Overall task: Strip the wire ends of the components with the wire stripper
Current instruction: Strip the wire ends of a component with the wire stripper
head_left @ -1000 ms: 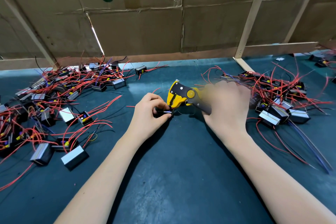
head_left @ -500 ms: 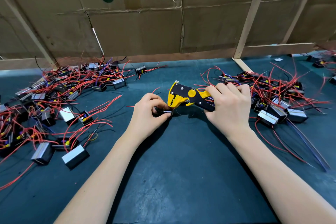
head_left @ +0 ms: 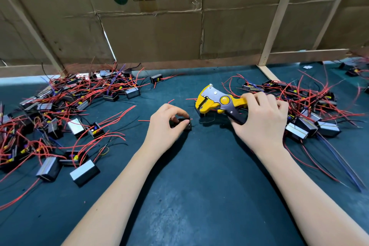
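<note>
Your left hand (head_left: 165,124) sits just left of the wire stripper (head_left: 217,104), fingers (head_left: 180,113) curled down and thumb closing in, pinching a small black component (head_left: 184,124) that rests on the dark green worktop (head_left: 199,195). Your right hand (head_left: 261,120) is wrapped round the stripper's handles, fingers over the top and thumb underneath, gripping it firmly. The yellow-and-grey head of the stripper points left toward the component, and its nose stands a little apart from it (a thin dark wire loops on the worktop just under the head, though I cannot tell what it is joined to). A short red wire (head_left: 144,120) lies on the worktop on the far side of your left hand from the stripper.

Well left of the stripper there is a big tangled pile of components (head_left: 60,114) with red wires. Right of the stripper, behind and beside your right hand, is a second pile (head_left: 311,114), several of its boxy pieces just beside your wrist. Beyond the stripper, a cardboard wall (head_left: 159,32) on a wooden frame closes off the worktop.
</note>
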